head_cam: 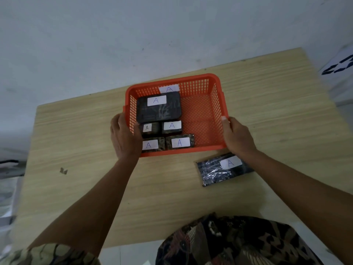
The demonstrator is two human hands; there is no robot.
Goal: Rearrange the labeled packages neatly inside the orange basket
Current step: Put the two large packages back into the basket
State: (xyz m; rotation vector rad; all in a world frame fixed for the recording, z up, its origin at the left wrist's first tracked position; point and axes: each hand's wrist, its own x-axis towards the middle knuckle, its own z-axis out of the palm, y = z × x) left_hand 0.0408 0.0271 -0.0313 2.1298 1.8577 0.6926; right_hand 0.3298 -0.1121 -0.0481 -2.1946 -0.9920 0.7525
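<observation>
The orange basket stands on the wooden table. Its left half holds a large dark package labeled A and, nearer me, several small dark packages with A labels. An A label is stuck on the basket's far wall. My left hand grips the basket's left wall near the front corner. My right hand holds the front right corner. One dark plastic-wrapped package labeled A lies on the table outside the basket, partly under my right wrist.
A wall rises just behind the table's far edge. A small chip marks the table on the left. A white sheet with dark print lies at the far right. The basket's right half is bare mesh.
</observation>
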